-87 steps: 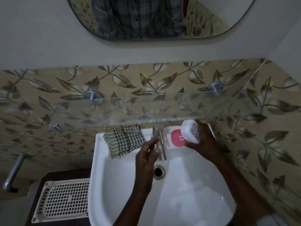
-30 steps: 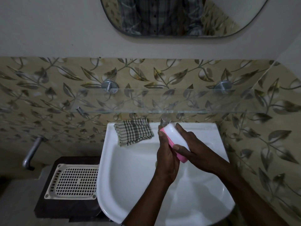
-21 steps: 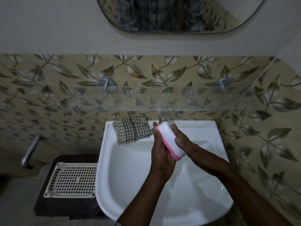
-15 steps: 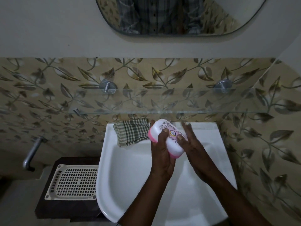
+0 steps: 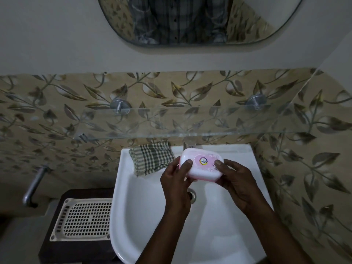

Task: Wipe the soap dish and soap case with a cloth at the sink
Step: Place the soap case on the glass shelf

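I have both hands on the soap case [image 5: 201, 164] at the centre of the frame, above the white sink [image 5: 133, 197]. My left hand [image 5: 176, 184] clamps its left end, thumb on the lid; my right hand [image 5: 238, 184] clamps the right end, thumb on top too. The case lies flat, white lid up with a round sticker, pink base showing along the lower edge. It hangs clear of the basin, over the drain [image 5: 192, 195]. The tap [image 5: 187, 144] is just behind it, mostly hidden. The checked cloth [image 5: 152, 159] lies on the sink's back rim, left of centre, just beside my left hand but apart from it. The glass shelf [image 5: 190, 128] juts out above, its front edge close over the case. Lower left, beside the sink's rim, sits a perforated white tray [image 5: 83, 220].
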A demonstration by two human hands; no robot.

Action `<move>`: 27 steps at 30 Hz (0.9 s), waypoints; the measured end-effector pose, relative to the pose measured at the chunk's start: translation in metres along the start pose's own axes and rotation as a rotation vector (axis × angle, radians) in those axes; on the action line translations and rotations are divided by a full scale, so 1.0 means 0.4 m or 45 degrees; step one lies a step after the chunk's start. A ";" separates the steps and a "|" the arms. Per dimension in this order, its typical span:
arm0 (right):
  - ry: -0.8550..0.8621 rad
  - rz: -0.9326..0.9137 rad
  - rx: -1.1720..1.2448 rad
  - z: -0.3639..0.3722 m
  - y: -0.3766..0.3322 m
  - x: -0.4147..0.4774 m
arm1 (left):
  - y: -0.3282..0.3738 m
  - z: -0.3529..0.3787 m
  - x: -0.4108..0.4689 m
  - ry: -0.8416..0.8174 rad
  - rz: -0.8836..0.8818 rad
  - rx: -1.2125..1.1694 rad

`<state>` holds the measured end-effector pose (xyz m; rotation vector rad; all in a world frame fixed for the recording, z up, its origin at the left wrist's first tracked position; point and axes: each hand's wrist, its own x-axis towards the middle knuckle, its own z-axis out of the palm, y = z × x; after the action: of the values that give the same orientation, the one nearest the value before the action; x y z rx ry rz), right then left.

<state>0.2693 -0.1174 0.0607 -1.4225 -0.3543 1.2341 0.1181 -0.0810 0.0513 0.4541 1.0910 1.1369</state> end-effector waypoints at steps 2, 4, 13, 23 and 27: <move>0.116 -0.049 -0.018 0.010 0.011 -0.016 | 0.000 0.003 -0.009 0.038 0.023 0.012; 0.165 -0.151 -0.105 0.018 0.021 -0.045 | 0.004 0.001 -0.028 0.083 0.031 0.034; 0.265 -0.674 -0.401 0.104 -0.115 -0.143 | 0.156 0.023 -0.119 0.192 0.640 0.480; 0.406 -0.913 -0.647 0.231 -0.289 -0.022 | 0.358 0.143 0.015 0.201 0.700 0.727; 0.476 -0.910 -0.752 0.243 -0.294 0.014 | 0.364 0.153 0.048 0.287 0.786 0.907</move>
<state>0.2420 -0.0262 0.1801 -1.7551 -0.9199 0.2701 0.0994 0.0082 0.1819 1.3122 1.6151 1.3233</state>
